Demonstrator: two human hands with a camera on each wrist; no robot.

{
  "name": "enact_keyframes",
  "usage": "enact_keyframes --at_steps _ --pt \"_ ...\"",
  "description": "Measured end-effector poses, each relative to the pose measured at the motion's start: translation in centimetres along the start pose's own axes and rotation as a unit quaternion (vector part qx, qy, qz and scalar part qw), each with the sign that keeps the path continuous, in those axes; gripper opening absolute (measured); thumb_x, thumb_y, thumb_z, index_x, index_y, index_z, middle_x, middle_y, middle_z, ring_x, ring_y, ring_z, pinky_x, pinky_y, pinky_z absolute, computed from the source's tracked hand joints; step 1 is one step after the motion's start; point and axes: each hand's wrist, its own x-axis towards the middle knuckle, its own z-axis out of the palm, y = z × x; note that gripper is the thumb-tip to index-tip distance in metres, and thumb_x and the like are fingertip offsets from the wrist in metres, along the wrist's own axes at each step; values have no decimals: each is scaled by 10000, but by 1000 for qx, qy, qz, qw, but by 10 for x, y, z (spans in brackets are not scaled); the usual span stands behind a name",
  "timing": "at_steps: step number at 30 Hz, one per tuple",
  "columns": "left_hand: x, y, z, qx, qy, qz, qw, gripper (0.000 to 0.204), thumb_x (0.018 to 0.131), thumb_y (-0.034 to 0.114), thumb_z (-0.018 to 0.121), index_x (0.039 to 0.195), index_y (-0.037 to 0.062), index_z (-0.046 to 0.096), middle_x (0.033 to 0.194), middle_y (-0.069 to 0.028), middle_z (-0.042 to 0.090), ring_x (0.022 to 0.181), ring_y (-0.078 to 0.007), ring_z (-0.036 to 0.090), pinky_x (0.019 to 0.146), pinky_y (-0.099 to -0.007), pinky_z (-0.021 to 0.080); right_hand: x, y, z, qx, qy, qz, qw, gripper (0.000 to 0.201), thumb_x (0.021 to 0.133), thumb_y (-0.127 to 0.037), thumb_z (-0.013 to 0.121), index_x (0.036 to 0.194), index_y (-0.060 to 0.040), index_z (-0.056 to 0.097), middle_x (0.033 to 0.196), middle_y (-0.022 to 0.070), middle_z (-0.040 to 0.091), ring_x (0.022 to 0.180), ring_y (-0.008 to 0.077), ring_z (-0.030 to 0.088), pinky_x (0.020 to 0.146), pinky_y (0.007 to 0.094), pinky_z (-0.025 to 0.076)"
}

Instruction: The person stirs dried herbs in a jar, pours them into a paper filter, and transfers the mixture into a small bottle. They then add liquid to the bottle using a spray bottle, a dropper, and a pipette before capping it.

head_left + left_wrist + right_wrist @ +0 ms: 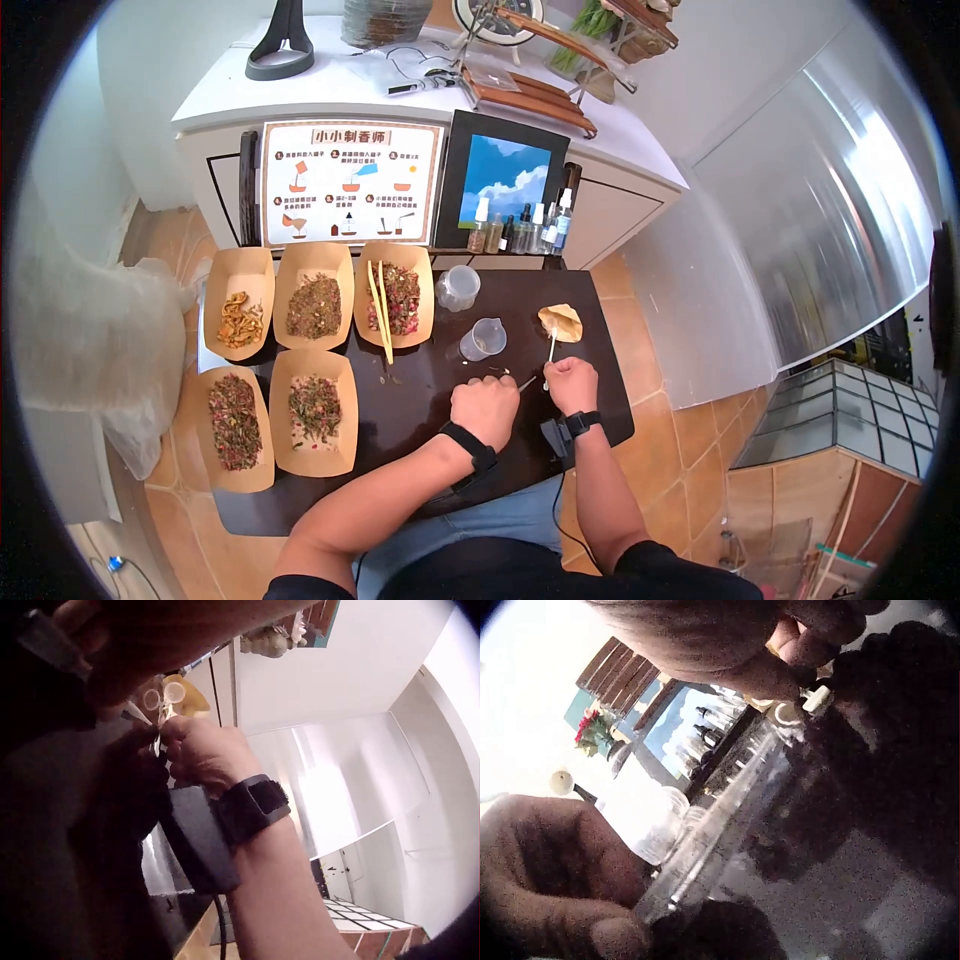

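Observation:
My left hand grips a slender clear item, which shows as a long transparent strip in the right wrist view. Just right of it, my right hand pinches a thin pale item that points toward a crumpled yellowish pouch. In the left wrist view, two small pale rings show beyond the right hand. The two hands are close together above the dark table; their fingertips are partly hidden.
Two clear plastic cups stand left of the pouch. Several paper trays of dried plants fill the table's left side, with yellow tweezers across one. Small bottles, an instruction sheet and a black-framed picture are behind.

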Motion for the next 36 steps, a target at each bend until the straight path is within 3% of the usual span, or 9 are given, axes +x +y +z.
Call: enact_keyframes --at_steps 8,11,13,16,20,24,27,32,36 --pt "7 3 -30 -77 39 -33 996 202 864 231 738 912 67 630 813 -138 714 750 -346 725 619 -444 571 -8 -6 -14 11 -19 38 999 224 790 -189 748 716 18 706 679 173 713 660 249 727 662 362 562" --pt "14 -1 -39 -190 164 -88 964 251 839 193 770 916 51 578 873 -141 686 824 -357 694 694 -455 557 -13 2 -17 43 -21 56 997 230 786 -194 748 774 35 727 717 177 733 698 247 747 688 363 576" --pt "17 -10 -36 -196 283 -34 938 329 801 98 775 1045 23 568 1082 -178 615 1065 -375 620 856 -462 528 -20 6 -24 113 0 44 993 149 813 -114 736 790 32 717 725 114 732 662 168 709 644 312 556" --pt "19 -11 -28 -257 316 -27 913 547 748 5 790 1231 -7 532 1278 -225 510 1258 -406 476 1036 -496 427 -31 0 -40 269 -32 57 961 54 857 5 687 907 24 684 748 47 694 642 94 645 579 243 505" --pt "23 -15 -11 -254 331 -23 909 783 740 -26 779 1430 -17 408 1367 -251 466 1309 -464 433 1104 -517 388 -43 -46 -68 437 -23 20 899 184 914 60 609 1097 37 604 770 48 657 578 83 578 515 237 458" --pt "27 -25 7 -260 309 -61 913 893 763 -21 785 1508 -43 292 1457 -292 414 1375 -463 408 1172 -505 342 -34 -56 -74 557 -182 26 810 153 961 31 548 1090 63 624 847 101 671 585 105 568 506 254 471" --pt "28 -32 16 -288 282 -87 911 884 780 -13 776 1512 -55 283 1455 -291 434 1379 -446 435 1173 -480 358 -22 -62 -68 648 -340 -11 681 268 955 24 601 1214 81 636 978 112 701 684 150 647 564 277 530" --pt "28 -37 22 -318 263 -116 903 857 783 -7 773 1505 -44 312 1411 -251 526 1325 -424 499 1132 -475 401 -3 -68 -56 576 -319 -129 741 251 974 -39 685 1194 80 658 1003 114 713 808 179 723 639 285 582" --pt "30 -39 16 -320 214 -146 911 827 774 14 795 1481 -22 365 1360 -216 581 1281 -404 544 1098 -467 435 16 -90 -59 507 -259 -142 810 187 986 -89 703 1088 66 724 872 62 690 658 96 649 564 224 515"
